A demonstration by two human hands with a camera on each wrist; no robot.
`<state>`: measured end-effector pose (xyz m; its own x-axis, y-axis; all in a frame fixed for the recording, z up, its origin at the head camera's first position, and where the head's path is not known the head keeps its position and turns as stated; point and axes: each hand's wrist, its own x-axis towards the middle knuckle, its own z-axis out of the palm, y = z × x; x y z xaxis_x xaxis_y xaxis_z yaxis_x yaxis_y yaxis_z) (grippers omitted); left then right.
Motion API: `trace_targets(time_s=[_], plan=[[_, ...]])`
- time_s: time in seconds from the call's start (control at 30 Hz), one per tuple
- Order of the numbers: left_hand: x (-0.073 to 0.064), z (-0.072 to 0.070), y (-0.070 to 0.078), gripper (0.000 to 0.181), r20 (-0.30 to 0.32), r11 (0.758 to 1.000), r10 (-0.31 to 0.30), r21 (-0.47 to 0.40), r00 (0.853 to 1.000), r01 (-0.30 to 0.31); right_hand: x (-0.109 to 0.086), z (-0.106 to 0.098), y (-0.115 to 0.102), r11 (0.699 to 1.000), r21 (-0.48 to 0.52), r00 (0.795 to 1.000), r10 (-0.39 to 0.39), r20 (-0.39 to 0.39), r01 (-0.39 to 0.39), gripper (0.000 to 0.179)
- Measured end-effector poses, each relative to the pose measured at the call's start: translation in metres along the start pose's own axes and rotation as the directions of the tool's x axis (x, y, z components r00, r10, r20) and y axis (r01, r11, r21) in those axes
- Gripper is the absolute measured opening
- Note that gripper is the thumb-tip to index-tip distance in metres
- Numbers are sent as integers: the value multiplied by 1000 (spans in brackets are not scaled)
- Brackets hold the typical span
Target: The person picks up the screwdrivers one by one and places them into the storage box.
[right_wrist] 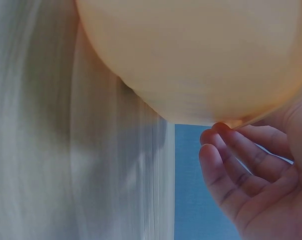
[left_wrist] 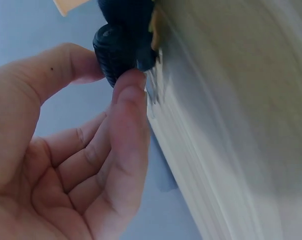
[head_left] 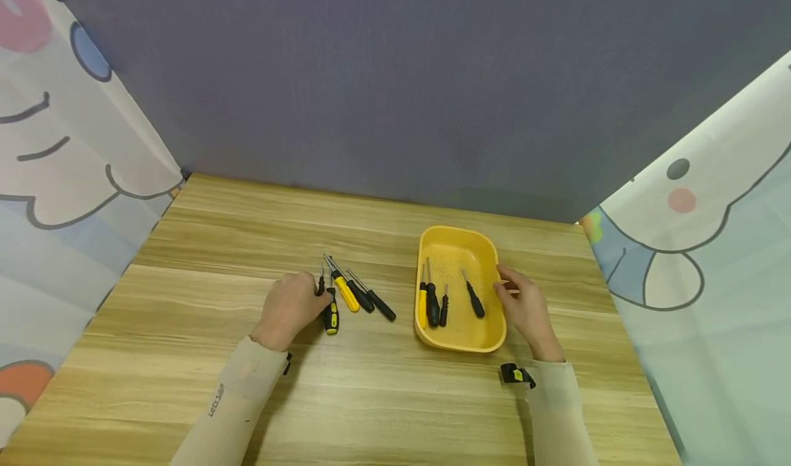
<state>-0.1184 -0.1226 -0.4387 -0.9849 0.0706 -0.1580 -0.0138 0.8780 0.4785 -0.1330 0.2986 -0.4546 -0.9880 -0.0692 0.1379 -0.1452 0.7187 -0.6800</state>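
Observation:
With thumb and index finger, my left hand (head_left: pixel 293 308) pinches the black handle (left_wrist: pixel 113 52) of a small screwdriver (head_left: pixel 321 285), low over the table. Right beside it lies a black-and-yellow screwdriver (head_left: pixel 331 315), partly covered by the fingers. My right hand (head_left: pixel 524 308) holds the right rim of a yellow plastic tray (head_left: pixel 460 348); in the right wrist view its fingertips (right_wrist: pixel 210 155) are at the outer wall and the thumb is hidden. Inside the tray are a yellow-handled screwdriver (head_left: pixel 422 307) and several black ones, one (head_left: pixel 474 301) lying apart at the right.
Between the left hand and the tray lie a yellow-handled screwdriver (head_left: pixel 346 294) and two black-handled ones, the nearer (head_left: pixel 382 306) closest to the tray. The wood-grain table (head_left: pixel 371 411) meets a grey panel (head_left: pixel 383 95) at the back. Cartoon-printed sheets (head_left: pixel 711 246) hang at both sides.

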Motion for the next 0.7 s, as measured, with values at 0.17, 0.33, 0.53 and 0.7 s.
trace_targets(time_s=[0.17,0.33,0.53,0.7], plan=[[-1,-3,9,44,-3,999,37,-9,999,-38,0,1,1,1000,-5,1000,-1,-6,1,40],[-1,-5,20,45,-20,997,75,-12,997,-76,1,1,2,1000,-4,1000,-2,-7,2,39],[3,-7,37,46,-14,993,118,4,993,-118,2,1,2,1000,-8,1000,-7,-5,7,40],[5,-9,59,44,-7,986,166,-19,986,-166,2,1,3,1000,-9,1000,1,-2,-1,40]])
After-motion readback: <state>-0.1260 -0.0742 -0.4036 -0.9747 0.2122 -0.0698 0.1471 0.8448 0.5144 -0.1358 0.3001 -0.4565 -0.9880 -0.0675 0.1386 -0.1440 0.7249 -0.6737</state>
